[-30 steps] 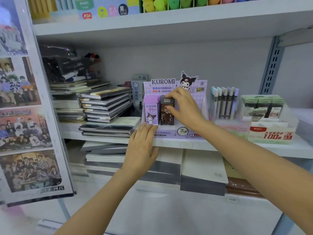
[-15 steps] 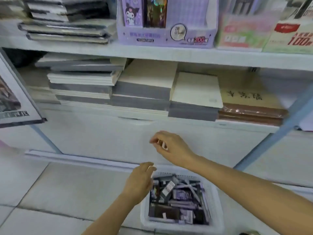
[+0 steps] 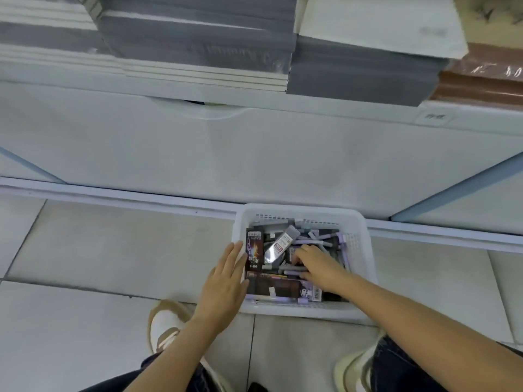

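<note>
The basket point(image 3: 305, 313) sits on the floor point(image 3: 113, 250), near and right of centre, against the cabinet point(image 3: 254, 151). Its long axis runs left to right. Inside, a dark pack point(image 3: 254, 251) lies along the left wall, its length running near to far, and a clear case point(image 3: 280, 246) slants from near-left to far-right.

The left hand point(image 3: 223, 281) rests flat on the left rim, fingers straight. The right hand point(image 3: 319, 267) is down among the packs with fingers curled; whether it grasps one cannot be told.

Half a second ago the right hand was raised before the cabinet and the left hovered above the rim.
</note>
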{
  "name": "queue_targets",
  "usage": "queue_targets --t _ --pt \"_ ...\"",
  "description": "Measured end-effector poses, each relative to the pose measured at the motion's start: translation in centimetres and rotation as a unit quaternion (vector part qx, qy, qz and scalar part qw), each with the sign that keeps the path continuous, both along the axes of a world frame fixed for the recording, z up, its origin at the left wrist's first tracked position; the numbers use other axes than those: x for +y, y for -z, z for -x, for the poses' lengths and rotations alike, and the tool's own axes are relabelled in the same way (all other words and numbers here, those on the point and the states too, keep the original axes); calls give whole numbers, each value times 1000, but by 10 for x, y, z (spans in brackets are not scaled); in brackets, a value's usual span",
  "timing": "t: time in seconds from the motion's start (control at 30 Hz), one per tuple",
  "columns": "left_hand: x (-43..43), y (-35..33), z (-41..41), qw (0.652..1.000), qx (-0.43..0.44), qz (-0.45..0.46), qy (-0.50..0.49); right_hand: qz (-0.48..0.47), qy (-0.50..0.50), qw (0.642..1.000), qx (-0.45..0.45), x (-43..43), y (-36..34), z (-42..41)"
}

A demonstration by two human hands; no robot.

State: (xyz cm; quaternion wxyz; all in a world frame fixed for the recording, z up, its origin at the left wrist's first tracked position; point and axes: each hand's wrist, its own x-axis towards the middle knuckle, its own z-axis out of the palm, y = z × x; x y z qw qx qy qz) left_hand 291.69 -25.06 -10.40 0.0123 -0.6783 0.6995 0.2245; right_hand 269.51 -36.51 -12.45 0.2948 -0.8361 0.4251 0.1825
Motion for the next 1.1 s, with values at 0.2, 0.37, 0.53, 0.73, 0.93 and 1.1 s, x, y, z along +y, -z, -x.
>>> queue_targets --t 0.2,0.37,0.53,0.73,0.93,1.1 --pt "1 3 2 999 28 0 -19 26 -12 999 -23 -1 8 3" --pt "-7 -5 1 995 57 80 -24 -11 59 993 -99 -17 -13 -4" --pt "-31 -29 17 906 393 -30 -153 -148 211 921 -293 -31 -61 -31" --pt "-38 -41 25 745 606 -159 -229 -238 272 852 -379 -12 -74 -56" --pt "-26 -32 17 794 547 -113 -239 -259 262 867 -336 -2 -61 -51" --pt "-25 -26 -4 803 523 -64 -277 -144 169 957 -189 10 -33 -38"
